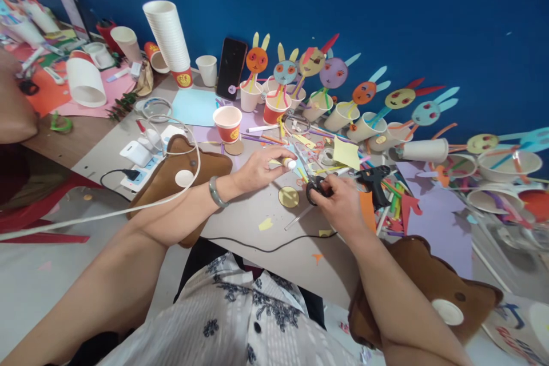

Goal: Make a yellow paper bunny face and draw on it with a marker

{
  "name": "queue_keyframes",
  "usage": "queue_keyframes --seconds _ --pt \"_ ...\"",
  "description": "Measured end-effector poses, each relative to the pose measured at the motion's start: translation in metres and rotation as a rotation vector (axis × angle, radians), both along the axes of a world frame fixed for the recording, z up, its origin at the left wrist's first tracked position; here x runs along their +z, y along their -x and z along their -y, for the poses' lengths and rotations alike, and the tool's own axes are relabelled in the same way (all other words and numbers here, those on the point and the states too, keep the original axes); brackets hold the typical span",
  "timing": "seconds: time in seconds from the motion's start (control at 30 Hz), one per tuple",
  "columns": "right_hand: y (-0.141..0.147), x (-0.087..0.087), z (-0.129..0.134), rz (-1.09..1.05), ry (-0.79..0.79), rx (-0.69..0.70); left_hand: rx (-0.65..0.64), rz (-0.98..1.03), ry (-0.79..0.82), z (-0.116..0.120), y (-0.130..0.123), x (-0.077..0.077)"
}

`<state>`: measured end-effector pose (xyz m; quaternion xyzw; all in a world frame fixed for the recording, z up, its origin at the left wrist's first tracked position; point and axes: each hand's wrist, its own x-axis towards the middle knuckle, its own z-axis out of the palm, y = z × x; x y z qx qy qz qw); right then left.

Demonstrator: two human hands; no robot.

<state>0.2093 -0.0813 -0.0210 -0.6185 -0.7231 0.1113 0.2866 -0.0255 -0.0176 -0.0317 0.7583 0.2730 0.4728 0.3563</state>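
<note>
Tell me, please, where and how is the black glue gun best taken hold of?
Probably by the handle of the black glue gun, from the near side, fingers wrapping around it: the handle slants toward the near side, while the narrow front end faces the right hand. That hand holds black-handled scissors, so these should probably be put down first.

1 small, slim cylinder [290, 164], pale with a yellowish band and a white end, is pinched at the front of the left grip [261, 171]. It lies aslant, its white end poking out on the side towards the right grip [341, 200]. 1 pair of scissors [315, 190] sits in the right grip, the black loop handles showing at its left edge; how wide the blades stand is hard to tell.
</note>
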Motion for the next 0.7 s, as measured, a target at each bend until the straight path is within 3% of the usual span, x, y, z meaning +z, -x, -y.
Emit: queue_keyframes --seconds 0.1,0.23,0.47,0.7 --pt "-0.001 0.000 -0.001 -0.022 -0.069 -0.046 0.010 -0.006 0.058 0.001 0.001 0.002" --pt "0.000 0.000 0.000 0.060 -0.170 0.006 0.020 0.015 0.109 0.000 0.000 0.000" --pt "0.004 -0.004 0.003 0.159 -0.197 0.066 0.013 0.020 0.120 -0.002 -0.002 -0.009" --pt "0.004 -0.002 0.005 0.236 -0.281 0.099 0.045 -0.038 0.078 -0.002 0.000 -0.007"
